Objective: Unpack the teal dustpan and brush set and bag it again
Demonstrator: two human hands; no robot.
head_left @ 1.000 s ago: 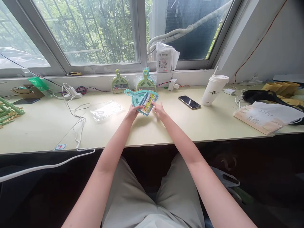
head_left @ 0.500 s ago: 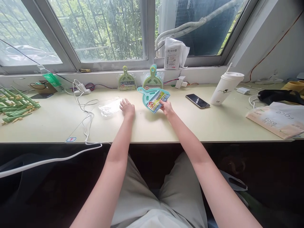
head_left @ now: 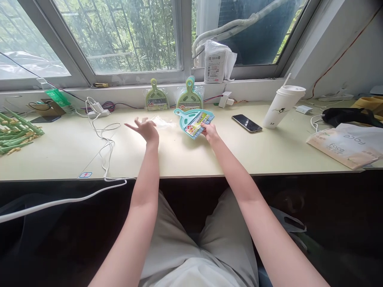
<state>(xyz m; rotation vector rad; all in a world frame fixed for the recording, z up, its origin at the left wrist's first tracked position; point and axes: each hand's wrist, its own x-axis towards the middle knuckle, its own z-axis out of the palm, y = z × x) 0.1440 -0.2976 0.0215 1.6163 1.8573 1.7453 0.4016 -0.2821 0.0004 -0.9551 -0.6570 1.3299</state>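
Where pale desk (head_left: pixel 191 159) meets window sill, right hand (head_left: pixel 210 132) pinching teal dustpan (head_left: pixel 194 121), left hand (head_left: pixel 145 128) fingers spread loose.

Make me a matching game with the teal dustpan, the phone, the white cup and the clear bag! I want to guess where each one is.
Things:
1. teal dustpan set
2. phone
3. white cup
4. clear plastic bag

Places:
A. stands upright with a straw in its lid
B. held up by the right hand
C. lies flat on the desk, just beyond the left hand
D. lies flat between the dustpan and the cup

Pairs: 1-B, 2-D, 3-A, 4-C
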